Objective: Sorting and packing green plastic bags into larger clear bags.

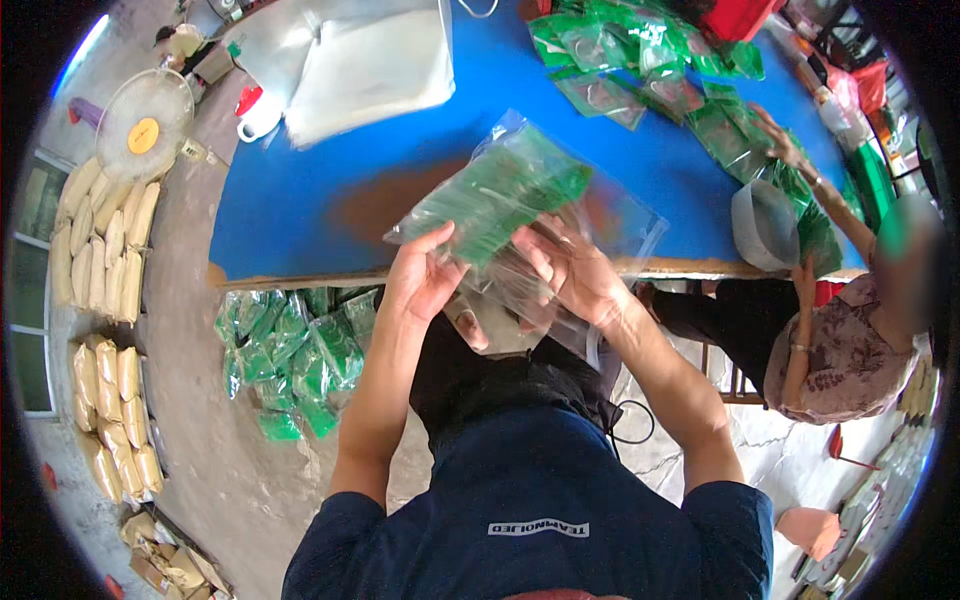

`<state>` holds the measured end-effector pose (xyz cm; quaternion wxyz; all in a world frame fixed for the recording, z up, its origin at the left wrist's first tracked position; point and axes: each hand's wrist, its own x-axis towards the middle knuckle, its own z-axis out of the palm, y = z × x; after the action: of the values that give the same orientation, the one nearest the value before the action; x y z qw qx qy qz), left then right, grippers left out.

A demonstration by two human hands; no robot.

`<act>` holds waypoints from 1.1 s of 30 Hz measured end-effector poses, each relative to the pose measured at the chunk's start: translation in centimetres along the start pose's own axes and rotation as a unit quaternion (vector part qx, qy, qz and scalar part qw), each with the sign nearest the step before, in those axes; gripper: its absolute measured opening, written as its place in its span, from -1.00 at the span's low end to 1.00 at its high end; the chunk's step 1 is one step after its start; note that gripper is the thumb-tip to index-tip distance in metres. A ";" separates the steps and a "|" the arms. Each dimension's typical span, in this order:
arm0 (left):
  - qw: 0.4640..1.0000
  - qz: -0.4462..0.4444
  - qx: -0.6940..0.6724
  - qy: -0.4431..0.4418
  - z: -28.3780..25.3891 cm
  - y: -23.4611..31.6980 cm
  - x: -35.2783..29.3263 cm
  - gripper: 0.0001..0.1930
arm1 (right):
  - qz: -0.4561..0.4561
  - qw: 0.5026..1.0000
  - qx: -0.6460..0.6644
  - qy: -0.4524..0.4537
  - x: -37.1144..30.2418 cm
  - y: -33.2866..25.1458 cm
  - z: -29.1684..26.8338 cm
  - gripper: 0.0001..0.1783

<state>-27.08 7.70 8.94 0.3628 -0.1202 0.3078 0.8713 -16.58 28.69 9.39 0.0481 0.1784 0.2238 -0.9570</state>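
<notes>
The left hand (425,280) grasped a green packet (490,200), thumb uppermost. The fingers of the right hand (575,275) gripped clear plastic (635,232) around it. The packet was held over the near part of the blue tabletop (290,200). Clear bags (375,70) lay far left; green packets (595,45) lay far right.

Your view is bright, with a white strip of light (84,52) glaring at the upper left. Shine whitens the clear plastic sheets (375,70) and streaks the bag (505,190) before you. The fisheye curves the window (32,345) and tabletop (290,220) toward a black rim; a smudge of blur covers the co-worker's head (908,260).
</notes>
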 end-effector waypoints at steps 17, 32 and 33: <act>0.981 -0.028 0.185 0.046 0.6 3.5 4.0 -0.82 | -0.179 0.842 -0.500 -0.094 -5.8 4.5 -3.5 -0.52; 0.761 0.241 0.578 0.169 -9.9 4.6 -8.2 -0.53 | -0.279 0.494 -0.775 0.279 -7.9 -1.9 -5.9 -0.71; 0.792 0.200 0.551 0.173 -9.0 1.9 -9.3 -0.52 | -0.278 0.496 -0.780 0.263 -7.7 -1.5 -6.6 -0.71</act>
<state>-21.97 -4.07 6.78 0.1264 0.0156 0.8101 0.5723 -7.57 33.04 7.30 -0.1616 0.2406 0.9193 -0.2663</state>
